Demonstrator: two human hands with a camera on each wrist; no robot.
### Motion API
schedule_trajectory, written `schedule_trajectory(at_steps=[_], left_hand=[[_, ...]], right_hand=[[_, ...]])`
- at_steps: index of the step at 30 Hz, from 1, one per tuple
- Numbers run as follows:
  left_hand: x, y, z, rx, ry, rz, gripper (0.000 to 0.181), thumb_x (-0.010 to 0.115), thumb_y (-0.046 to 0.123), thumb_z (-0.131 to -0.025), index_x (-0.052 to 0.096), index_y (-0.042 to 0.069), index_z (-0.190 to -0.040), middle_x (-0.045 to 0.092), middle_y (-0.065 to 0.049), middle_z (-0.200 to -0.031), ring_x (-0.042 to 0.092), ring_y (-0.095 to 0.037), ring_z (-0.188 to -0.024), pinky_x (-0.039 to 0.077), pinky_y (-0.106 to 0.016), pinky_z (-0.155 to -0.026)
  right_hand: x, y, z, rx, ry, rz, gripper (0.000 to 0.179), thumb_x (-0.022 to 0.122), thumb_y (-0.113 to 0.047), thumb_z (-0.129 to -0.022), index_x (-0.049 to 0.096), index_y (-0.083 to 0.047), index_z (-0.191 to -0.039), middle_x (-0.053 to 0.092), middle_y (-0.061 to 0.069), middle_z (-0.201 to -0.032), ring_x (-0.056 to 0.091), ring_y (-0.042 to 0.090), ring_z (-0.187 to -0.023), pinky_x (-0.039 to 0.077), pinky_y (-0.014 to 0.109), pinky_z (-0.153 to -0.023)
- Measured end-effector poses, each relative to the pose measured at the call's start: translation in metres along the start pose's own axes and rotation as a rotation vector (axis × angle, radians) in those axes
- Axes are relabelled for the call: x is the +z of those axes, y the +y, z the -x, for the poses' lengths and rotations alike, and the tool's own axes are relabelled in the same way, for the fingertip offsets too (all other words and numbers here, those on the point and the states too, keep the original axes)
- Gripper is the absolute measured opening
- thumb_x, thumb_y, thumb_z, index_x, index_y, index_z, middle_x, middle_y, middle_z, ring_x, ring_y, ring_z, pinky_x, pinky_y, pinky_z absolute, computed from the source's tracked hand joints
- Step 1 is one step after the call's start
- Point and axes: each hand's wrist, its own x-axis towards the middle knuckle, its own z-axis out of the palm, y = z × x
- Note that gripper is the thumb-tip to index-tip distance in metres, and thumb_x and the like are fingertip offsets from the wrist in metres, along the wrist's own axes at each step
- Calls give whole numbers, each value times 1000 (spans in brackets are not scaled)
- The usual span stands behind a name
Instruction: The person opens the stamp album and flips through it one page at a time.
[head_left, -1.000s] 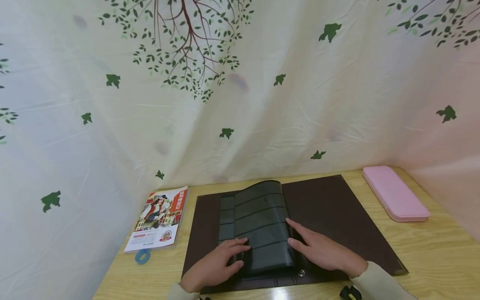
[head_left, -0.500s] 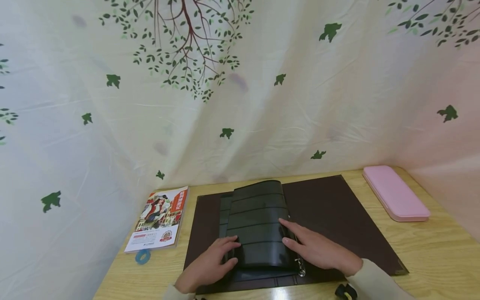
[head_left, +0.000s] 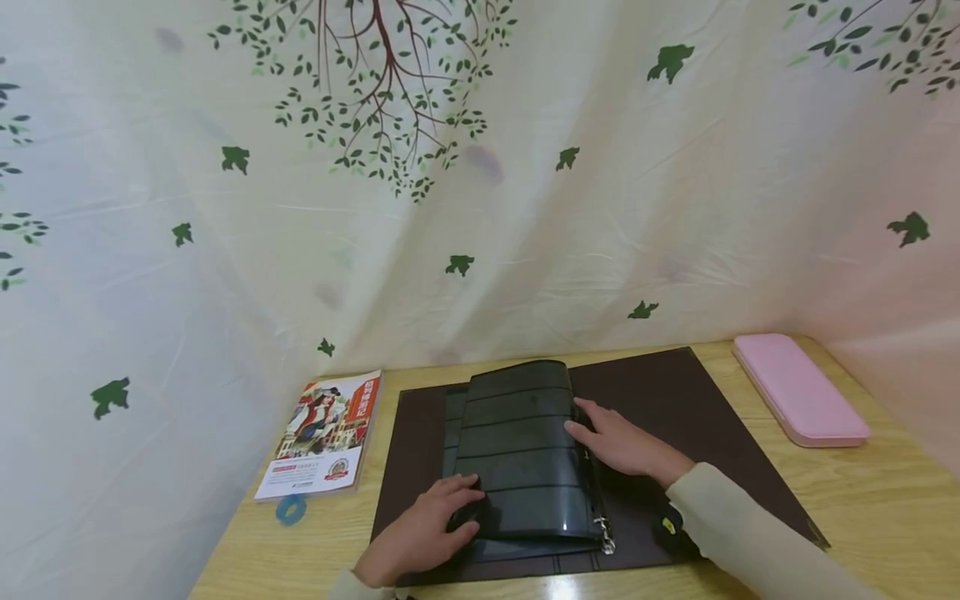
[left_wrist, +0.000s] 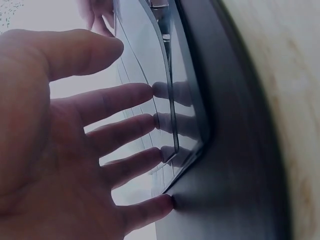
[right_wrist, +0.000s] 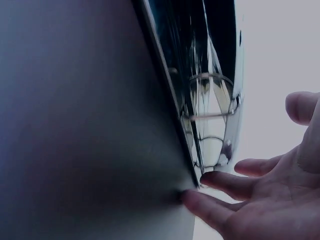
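Observation:
A dark brown ring binder (head_left: pixel 660 400) lies open and flat, with black pocket pages (head_left: pixel 517 454) turned over its left half. The upper pages bulge near the metal rings (head_left: pixel 606 533), and their loose left edge sits over another page. My left hand (head_left: pixel 427 525) rests at the lower left of the pages. In the left wrist view its fingertips (left_wrist: pixel 145 92) touch the page surface, the fingers spread and fairly straight. My right hand (head_left: pixel 626 446) is beside the ring side of the pages, fingers extended. The right wrist view has its fingertips (right_wrist: pixel 192 197) by the cover and the rings above.
A book with a colourful cover (head_left: pixel 322 433) lies to the left, with a blue ring-shaped item (head_left: pixel 291 509) at its near edge. At the right is a pink case (head_left: pixel 798 387). A leaf-patterned curtain (head_left: pixel 510 217) hangs behind the wooden table (head_left: pixel 885 500).
The pages' loose edge has shifted left and the lower ring shows more. My right hand has slid away from me along the ring side. My left hand has moved slightly left.

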Motion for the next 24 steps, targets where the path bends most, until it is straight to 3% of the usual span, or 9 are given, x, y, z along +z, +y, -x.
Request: schedule_trajectory(at_steps=[7,16,19,24], left_hand=[[0,1,1,3,9,12,39,55,35,-95,57,18,-131,41,-5,-144,31,-32,-134,29,-63,-97],[3,-11,4,66,98,-2,32,54,31,-96,62,16,-123,47,-2,-127,40,-22,-115,40,-41,-93],[3,-11,4,54,107,8,31,55,31,-96,62,17,-122,46,-2,-126,37,-22,-113,39,-42,-92],[2,-6,2,3,75,11,32,55,32,-96,61,18,-124,39,-7,-141,33,-29,-127,35,-51,-97]], right_hand=[[3,-4,-4,24,-10,20,73,39,-54,-97,23,-7,-150,27,21,-149,18,44,-136,20,62,-102],[3,-4,-5,-18,-10,52,67,38,-51,-99,28,-8,-149,25,21,-150,24,42,-135,25,62,-100],[3,-4,-6,-21,-8,46,70,39,-54,-97,29,-6,-148,25,22,-150,25,42,-134,26,61,-99],[2,-2,-10,-25,-10,26,70,40,-52,-98,27,-6,-149,21,20,-151,24,40,-135,25,61,-100]])
